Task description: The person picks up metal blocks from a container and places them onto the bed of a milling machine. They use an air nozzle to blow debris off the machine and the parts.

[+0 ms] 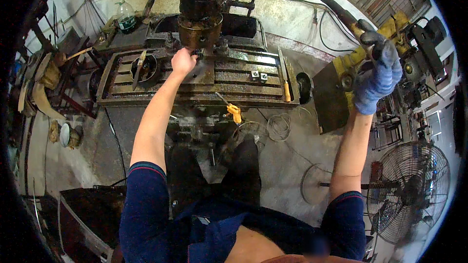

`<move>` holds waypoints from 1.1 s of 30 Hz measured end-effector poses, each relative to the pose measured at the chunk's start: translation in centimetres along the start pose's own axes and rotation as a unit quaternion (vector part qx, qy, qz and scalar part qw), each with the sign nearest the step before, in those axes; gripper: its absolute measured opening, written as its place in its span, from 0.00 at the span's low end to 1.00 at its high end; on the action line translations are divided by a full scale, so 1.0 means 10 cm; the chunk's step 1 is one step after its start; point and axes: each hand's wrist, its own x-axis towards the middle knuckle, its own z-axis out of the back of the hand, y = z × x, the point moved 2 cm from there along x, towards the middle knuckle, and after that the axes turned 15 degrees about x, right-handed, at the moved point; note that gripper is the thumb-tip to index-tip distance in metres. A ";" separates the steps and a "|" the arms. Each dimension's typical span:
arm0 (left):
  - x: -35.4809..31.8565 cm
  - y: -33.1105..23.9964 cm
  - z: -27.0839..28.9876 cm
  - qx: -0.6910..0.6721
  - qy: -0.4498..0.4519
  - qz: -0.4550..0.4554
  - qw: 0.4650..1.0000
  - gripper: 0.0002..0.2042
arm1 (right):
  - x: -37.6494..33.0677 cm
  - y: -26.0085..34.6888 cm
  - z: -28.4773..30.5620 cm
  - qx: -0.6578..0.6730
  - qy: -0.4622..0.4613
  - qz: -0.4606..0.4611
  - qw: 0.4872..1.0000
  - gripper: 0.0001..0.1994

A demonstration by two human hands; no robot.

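Note:
Below the spindle head (pixel 199 25) of a milling machine, my bare left hand (pixel 183 62) is closed with its back toward me. A small dark piece shows beside its fingers, but what they hold is hidden. Up at the right, my right hand (pixel 379 70) wears a blue knit glove with dark coated fingers. Its fingers curl round the end of a long dark lever (pixel 336 9) that comes down from the top of the machine. Under my left hand lies the slotted machine table (pixel 195 86), wet and littered with chips.
On the table are a round pan (pixel 151 68) with a brush, two small metal blocks (pixel 259 76) and a yellow-handled file (pixel 286 90). A yellow pendant (pixel 234 113) hangs at the table's front. Coiled cable (pixel 279 127) and a fan (pixel 409 190) are at right; a bottle (pixel 126 17) is far left.

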 end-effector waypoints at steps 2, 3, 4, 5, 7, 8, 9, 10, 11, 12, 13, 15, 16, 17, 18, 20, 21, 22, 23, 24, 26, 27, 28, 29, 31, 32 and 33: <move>0.03 0.07 -0.04 -0.011 -0.007 0.008 1.000 0.13 | -0.08 -0.03 -0.05 0.046 -0.051 -0.046 0.997 0.12; 0.03 0.12 -0.07 -0.007 -0.004 0.015 1.000 0.13 | -0.12 -0.05 -0.07 0.050 -0.064 -0.050 0.995 0.12; 0.03 0.08 -0.06 -0.004 0.003 0.014 1.000 0.13 | -0.17 -0.07 -0.05 0.047 -0.080 -0.054 0.994 0.12; 0.04 0.05 -0.05 -0.001 0.008 0.014 1.000 0.13 | -0.23 -0.09 -0.03 0.043 -0.097 -0.058 0.993 0.13; 0.02 0.02 -0.01 0.015 0.022 0.026 0.999 0.13 | -0.29 -0.10 0.04 -0.023 -0.109 -0.038 0.993 0.13; 0.01 0.01 0.00 0.023 0.028 0.033 0.999 0.13 | -0.27 -0.12 0.06 -0.021 -0.115 -0.038 0.992 0.13; 0.02 0.00 0.00 0.017 0.016 0.031 0.999 0.13 | -0.27 -0.13 0.07 -0.020 -0.122 -0.039 0.992 0.13; 0.01 0.03 0.01 0.014 0.005 0.033 0.999 0.14 | -0.11 -0.02 -0.02 -0.027 -0.045 -0.054 0.997 0.15; 0.00 0.03 0.00 0.009 -0.005 0.031 0.999 0.14 | -0.03 0.01 -0.05 0.029 -0.007 -0.055 0.998 0.16; -0.01 0.04 -0.01 0.006 -0.012 0.031 0.999 0.14 | -0.07 -0.03 -0.04 0.039 -0.015 -0.047 0.998 0.15; 0.00 0.04 -0.02 0.001 -0.019 0.029 0.999 0.14 | -0.12 -0.06 -0.02 0.047 -0.021 -0.036 0.998 0.14; 0.01 0.10 -0.06 0.004 -0.031 0.029 0.999 0.15 | -0.41 -0.10 -0.10 -0.016 -0.055 -0.031 0.998 0.12; 0.02 0.09 -0.08 0.008 -0.032 0.022 0.999 0.15 | -0.43 -0.11 -0.11 0.081 -0.069 -0.023 0.994 0.12; 0.03 0.07 -0.10 0.012 -0.033 0.015 0.999 0.16 | -0.39 -0.10 -0.09 0.061 -0.057 -0.022 0.996 0.12; 0.06 0.06 -0.12 0.009 -0.029 0.020 0.999 0.16 | -0.34 -0.08 -0.06 0.040 -0.044 -0.021 0.998 0.13; 0.02 0.09 -0.09 0.012 -0.020 0.041 0.999 0.16 | -0.25 -0.07 -0.08 0.047 -0.033 -0.035 0.998 0.12; 0.01 0.12 -0.06 0.009 -0.021 0.045 0.999 0.16 | -0.19 -0.06 -0.11 0.069 -0.033 -0.046 0.996 0.12; 0.00 0.08 -0.03 0.001 -0.020 0.043 0.999 0.16 | -0.24 -0.07 -0.07 0.011 -0.090 -0.038 0.995 0.12; 0.00 0.05 -0.02 -0.006 -0.019 0.041 0.999 0.16 | -0.31 -0.08 -0.05 -0.009 -0.104 -0.035 0.994 0.11; -0.01 0.02 -0.04 -0.002 -0.007 0.036 0.999 0.16 | -0.38 -0.10 -0.02 -0.030 -0.120 -0.034 0.992 0.11; 0.03 0.05 -0.01 0.012 0.007 0.034 0.999 0.16 | -0.41 -0.12 -0.06 0.017 -0.068 -0.039 0.997 0.10; 0.03 0.06 0.01 0.001 -0.005 0.029 1.000 0.16 | -0.39 -0.13 -0.06 0.022 -0.063 -0.038 0.997 0.10; -0.01 0.04 0.01 -0.011 -0.012 0.021 1.000 0.16 | -0.38 -0.14 -0.03 0.022 -0.059 -0.041 0.997 0.10; -0.03 0.02 0.02 -0.024 -0.019 0.013 0.999 0.16 | -0.38 -0.14 -0.01 0.023 -0.056 -0.044 0.997 0.09; 0.03 0.04 0.04 -0.003 0.034 0.023 0.999 0.17 | -0.39 -0.15 0.00 0.004 -0.079 -0.051 0.996 0.10; 0.05 0.05 0.05 0.007 0.060 0.029 0.998 0.18 | -0.41 -0.16 0.00 0.013 -0.070 -0.051 0.996 0.11; 0.04 0.06 0.05 -0.014 0.055 0.023 0.998 0.18 | -0.42 -0.16 0.00 0.021 -0.060 -0.050 0.997 0.11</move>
